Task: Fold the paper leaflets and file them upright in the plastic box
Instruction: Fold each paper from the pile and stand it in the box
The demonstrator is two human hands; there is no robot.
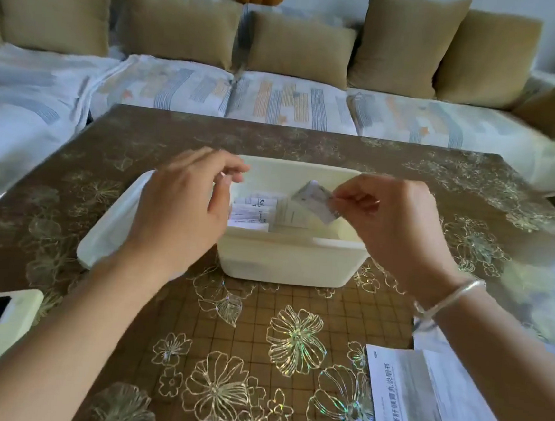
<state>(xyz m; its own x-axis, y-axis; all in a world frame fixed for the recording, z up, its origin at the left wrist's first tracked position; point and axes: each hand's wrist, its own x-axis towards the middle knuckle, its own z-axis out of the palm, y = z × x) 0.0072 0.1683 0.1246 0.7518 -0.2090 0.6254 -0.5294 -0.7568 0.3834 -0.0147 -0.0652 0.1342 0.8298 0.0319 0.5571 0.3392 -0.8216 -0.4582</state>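
Floral table [308, 152]: one box [285, 261], one leaflet [314, 200] aloft.

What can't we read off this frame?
Head view:
- Count and lower parts of the filed leaflets: hidden by the plastic box near wall and the left hand.
- Print on the folded leaflet pinched by the right hand: blurred.
- Extent of the unfolded leaflets: under the right forearm, cut by the bottom edge.
- Most of the lid: under the left forearm.
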